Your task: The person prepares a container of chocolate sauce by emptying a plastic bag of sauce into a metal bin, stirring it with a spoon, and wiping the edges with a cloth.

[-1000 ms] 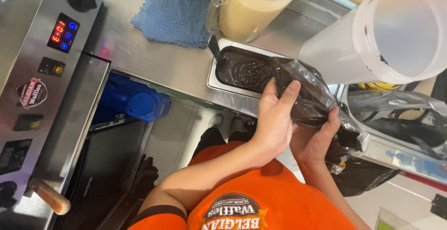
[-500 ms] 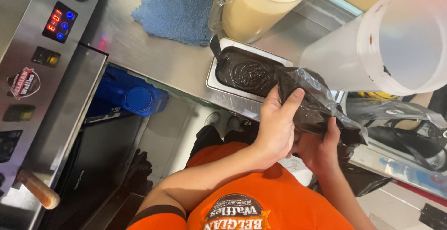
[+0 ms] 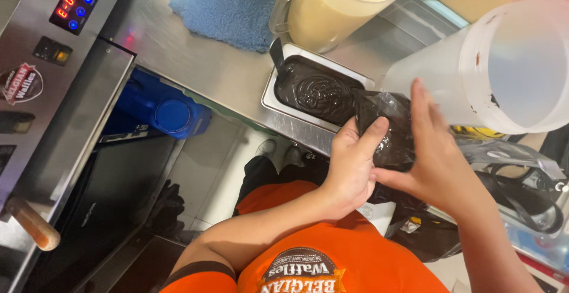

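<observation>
My left hand (image 3: 351,164) grips a clear plastic bag of dark chocolate (image 3: 385,128) from the left, fingers wrapped over its front. My right hand (image 3: 440,158) presses against the bag's right side, thumb beneath it and fingers stretched upward. The bag hangs at the near right end of a steel pan (image 3: 270,96) filled with glossy dark chocolate, set into the steel counter (image 3: 195,62). A dark utensil handle sticks out of the pan's far left corner.
A translucent empty pitcher (image 3: 510,62) stands right of the pan, and a pitcher of pale batter (image 3: 332,8) behind it. A blue cloth (image 3: 231,5) lies on the counter. A waffle machine (image 3: 53,74) with a wooden handle (image 3: 31,226) is at left; a blue container (image 3: 169,114) sits below.
The bag is now bunched tighter between both hands. My right hand has come from under the bag to its right side, with fingers raised. My left hand has stayed on it.
</observation>
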